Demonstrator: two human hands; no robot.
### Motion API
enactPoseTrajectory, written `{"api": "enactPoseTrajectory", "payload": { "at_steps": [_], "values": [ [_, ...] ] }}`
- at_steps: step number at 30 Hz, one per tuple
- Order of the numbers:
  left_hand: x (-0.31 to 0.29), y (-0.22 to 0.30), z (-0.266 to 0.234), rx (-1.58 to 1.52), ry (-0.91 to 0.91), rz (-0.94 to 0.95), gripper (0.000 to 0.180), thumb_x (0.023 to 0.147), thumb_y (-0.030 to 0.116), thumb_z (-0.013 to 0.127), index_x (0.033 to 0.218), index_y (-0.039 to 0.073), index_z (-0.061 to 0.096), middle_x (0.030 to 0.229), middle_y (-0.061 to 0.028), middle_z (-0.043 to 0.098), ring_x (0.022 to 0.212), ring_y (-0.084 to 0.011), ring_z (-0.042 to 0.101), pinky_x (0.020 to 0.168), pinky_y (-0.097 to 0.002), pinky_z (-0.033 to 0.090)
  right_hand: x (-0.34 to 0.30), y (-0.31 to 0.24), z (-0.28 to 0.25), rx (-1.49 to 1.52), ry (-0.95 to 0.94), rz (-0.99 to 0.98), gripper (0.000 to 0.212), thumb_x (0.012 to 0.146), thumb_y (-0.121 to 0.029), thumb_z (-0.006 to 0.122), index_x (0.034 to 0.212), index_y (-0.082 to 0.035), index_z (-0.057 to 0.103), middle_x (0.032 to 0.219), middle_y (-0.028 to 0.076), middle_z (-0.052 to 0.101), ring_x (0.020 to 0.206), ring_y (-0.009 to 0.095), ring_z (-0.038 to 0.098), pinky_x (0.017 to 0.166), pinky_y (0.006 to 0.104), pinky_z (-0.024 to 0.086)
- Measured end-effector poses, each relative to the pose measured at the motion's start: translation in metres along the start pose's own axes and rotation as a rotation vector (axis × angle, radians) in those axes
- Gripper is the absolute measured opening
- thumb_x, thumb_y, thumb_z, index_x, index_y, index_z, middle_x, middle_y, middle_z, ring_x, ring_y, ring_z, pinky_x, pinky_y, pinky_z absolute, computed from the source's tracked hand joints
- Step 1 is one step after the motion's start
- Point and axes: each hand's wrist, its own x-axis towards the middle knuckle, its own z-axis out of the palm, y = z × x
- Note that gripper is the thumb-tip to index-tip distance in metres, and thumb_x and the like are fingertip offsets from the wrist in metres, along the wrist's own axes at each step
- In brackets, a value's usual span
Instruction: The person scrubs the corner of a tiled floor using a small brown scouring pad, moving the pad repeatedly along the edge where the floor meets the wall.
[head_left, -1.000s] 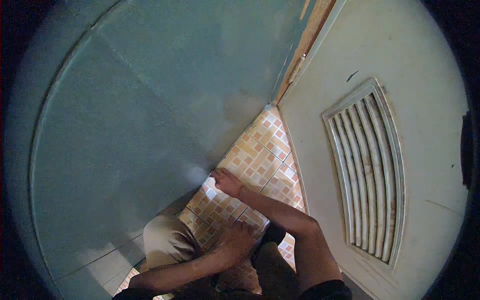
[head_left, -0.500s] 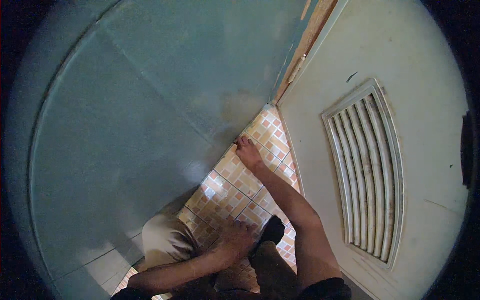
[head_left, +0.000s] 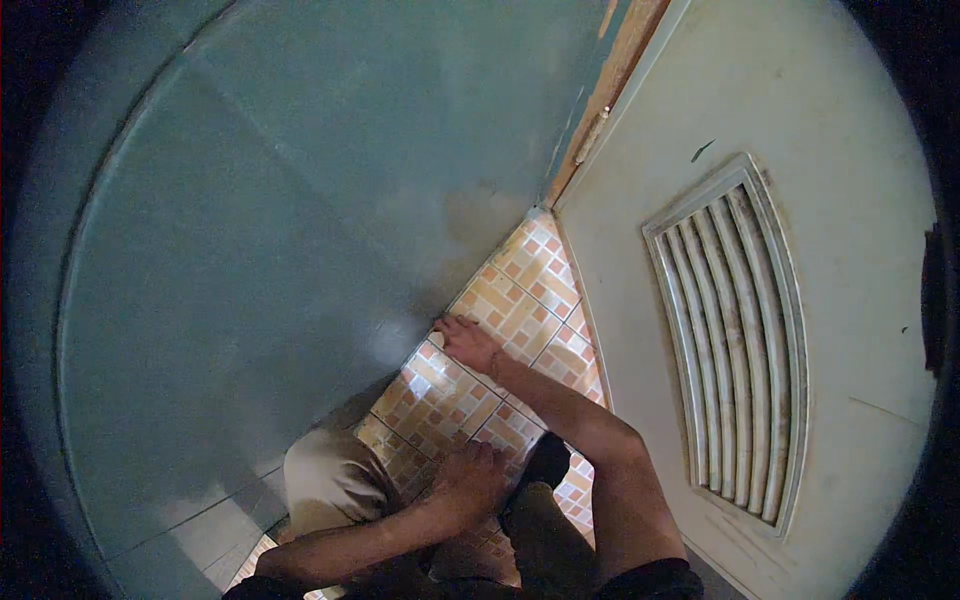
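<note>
My right hand (head_left: 464,341) reaches down to the line where the blue-grey wall (head_left: 250,220) meets the patterned tile floor (head_left: 515,300). Its fingers are bent and closed, with the tips against the foot of the wall. A small pale spot (head_left: 437,339) shows by the fingertips; whether it is a held thing or part of the floor, I cannot tell. Close to my body, my left hand (head_left: 470,485) hangs between the knees with curled fingers. Anything inside it is hidden from view.
On the right stands a pale door (head_left: 840,300) with a slatted vent (head_left: 730,350) low in it. A hinge (head_left: 593,135) joins it to a worn wooden frame (head_left: 615,80). My bent knee (head_left: 335,470) is close to the wall, and a dark-covered foot (head_left: 545,462) rests on the tiles.
My right hand has slid along the foot of the wall, away from the door corner and toward my body, down and left. My left hand has stayed in place.
</note>
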Motion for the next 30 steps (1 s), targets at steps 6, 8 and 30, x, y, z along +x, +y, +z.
{"api": "enactPoseTrajectory", "payload": {
  "at_steps": [6,8,30],
  "values": [
    [-0.001,0.003,-0.003,0.131,0.005,-0.01,0.039,0.09,0.029,0.057,0.118,0.003,0.064,0.114,-0.0174,0.064,0.112,-0.0356,0.059,0.107,-0.0599,0.035,0.005,0.056,-0.034,0.265,0.171,0.345,0.031,0.083,-0.009,0.054,0.112,-0.001,0.064,0.117,0.014,0.057,0.113,0.033,0.054,0.097,0.0445,0.047],
    [-0.001,-0.001,-0.012,0.06,0.04,0.064,0.038,0.09,0.029,0.057,0.117,0.003,0.065,0.114,-0.0179,0.064,0.112,-0.0354,0.059,0.107,-0.06,0.035,0.005,0.077,-0.031,0.169,0.067,0.368,0.036,0.086,-0.013,0.053,0.119,-0.001,0.054,0.119,0.02,0.057,0.112,0.039,0.055,0.1,0.0495,0.046],
    [-0.001,0.003,-0.019,0.033,0.036,0.037,0.036,0.095,0.026,0.052,0.118,0.003,0.065,0.11,-0.0204,0.067,0.107,-0.0361,0.062,0.104,-0.0556,0.039,0.013,0.056,-0.051,-0.017,0.04,0.252,0.028,0.086,-0.01,0.055,0.111,0.001,0.063,0.115,0.015,0.058,0.118,0.034,0.053,0.105,0.0429,0.045]
  ]
}}
